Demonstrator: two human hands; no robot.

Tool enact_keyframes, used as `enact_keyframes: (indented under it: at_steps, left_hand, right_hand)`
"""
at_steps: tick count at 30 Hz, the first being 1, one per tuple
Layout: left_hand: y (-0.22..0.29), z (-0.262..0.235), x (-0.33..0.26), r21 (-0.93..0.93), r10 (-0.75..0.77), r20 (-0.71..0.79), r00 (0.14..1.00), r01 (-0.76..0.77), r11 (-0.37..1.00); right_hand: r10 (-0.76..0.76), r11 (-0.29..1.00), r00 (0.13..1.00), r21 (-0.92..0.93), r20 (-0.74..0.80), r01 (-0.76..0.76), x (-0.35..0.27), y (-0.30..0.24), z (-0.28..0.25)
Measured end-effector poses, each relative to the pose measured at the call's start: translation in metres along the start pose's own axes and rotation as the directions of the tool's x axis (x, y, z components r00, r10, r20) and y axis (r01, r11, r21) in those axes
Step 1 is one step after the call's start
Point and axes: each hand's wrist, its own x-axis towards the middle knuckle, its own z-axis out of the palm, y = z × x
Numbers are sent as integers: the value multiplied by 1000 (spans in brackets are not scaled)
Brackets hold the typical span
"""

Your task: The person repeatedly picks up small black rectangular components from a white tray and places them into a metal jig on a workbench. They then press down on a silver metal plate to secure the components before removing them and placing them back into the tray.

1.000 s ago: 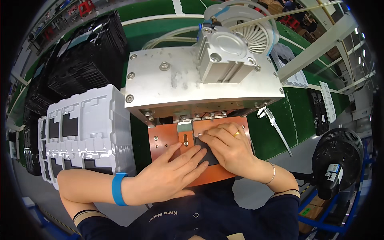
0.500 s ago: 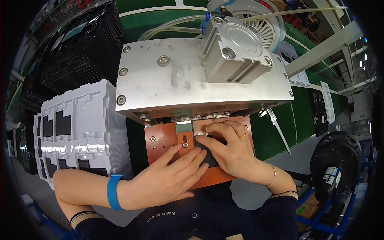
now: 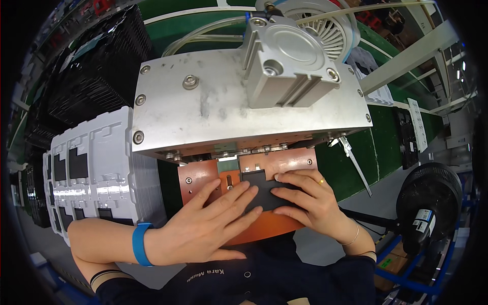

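Two bare hands work at a dark grey flat piece [image 3: 265, 189] lying on an orange plate [image 3: 264, 227], just in front of a large silver machine [image 3: 213, 112]. The left hand [image 3: 206, 221] is open, palm down, its fingers stretched and slightly apart, with the fingertips on the left edge of the piece; it grips nothing. The right hand [image 3: 311, 199] comes from the other side with half-bent, spread fingers. Its fingertips lie on the right part of the piece and its thumb is near the lower edge; whether it pinches the piece cannot be told. A small orange block [image 3: 223, 176] with a slot stands just left of the piece, near the left fingers.

The left wrist wears a blue band [image 3: 141, 244], the right one a thin bracelet [image 3: 354, 237], and a ring [image 3: 321, 181] sits on a right finger. On top of the machine is a square metal block [image 3: 290, 56], with clear hoses [image 3: 203, 36] behind it. To the left stands a stack of white trays [image 3: 112, 165], with black trays [image 3: 96, 71] beyond. To the right, a caliper [image 3: 353, 162] rests by the green counter [image 3: 378, 140], and a black fan [image 3: 427, 195] stands farther out.
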Motion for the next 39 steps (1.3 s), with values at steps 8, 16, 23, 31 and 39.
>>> enact_keyframes:
  at_steps: [8, 16, 23, 31, 39]
  left_hand:
    - [-17, 3, 7, -2, -53, -60, 997, 53, 999]
    - [-17, 5, 6, -2, -62, -27, 998, 62, 998]
    - [-17, 4, 6, 4, -67, 7, 998, 67, 998]
    - [-16, 6, 6, 14, -53, -25, 998, 53, 998]
    - [-13, 3, 7, 33, -55, -18, 998, 56, 998]
  right_hand:
    - [-34, 999, 998, 28, -54, 35, 19, 16, 4]
    - [-14, 999, 999, 50, -37, 16, 19, 15, 2]
    - [-13, 999, 1000, 48, -15, 14, 20, 15, 1]
    - [-3, 999, 1000, 33, -1, 3, 17, 16, 2]
    - [8, 998, 1000, 65, 12, -9, 21, 15, 0]
